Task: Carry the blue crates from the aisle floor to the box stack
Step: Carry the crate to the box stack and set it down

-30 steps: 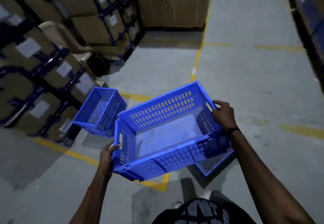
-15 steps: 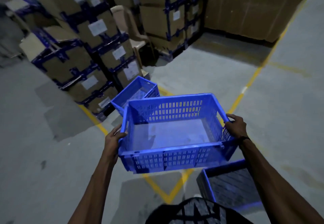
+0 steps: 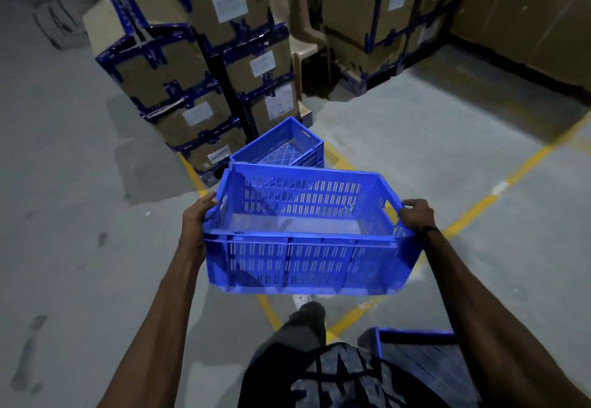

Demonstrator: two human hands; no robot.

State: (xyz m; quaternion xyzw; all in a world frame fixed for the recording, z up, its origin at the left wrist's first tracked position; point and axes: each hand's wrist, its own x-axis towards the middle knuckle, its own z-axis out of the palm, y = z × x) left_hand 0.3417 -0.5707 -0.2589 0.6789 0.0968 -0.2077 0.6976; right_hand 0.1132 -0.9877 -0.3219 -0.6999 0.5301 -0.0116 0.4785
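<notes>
Both hands, left hand (image 3: 197,219) and right hand (image 3: 415,215), grip the blue crate (image 3: 303,241) by its ends; it could clip the far crate (image 3: 281,148) when set down.

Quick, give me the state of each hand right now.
Left hand: closed, gripping the left end of the carried blue crate.
Right hand: closed, gripping the crate's right end rim.
</notes>
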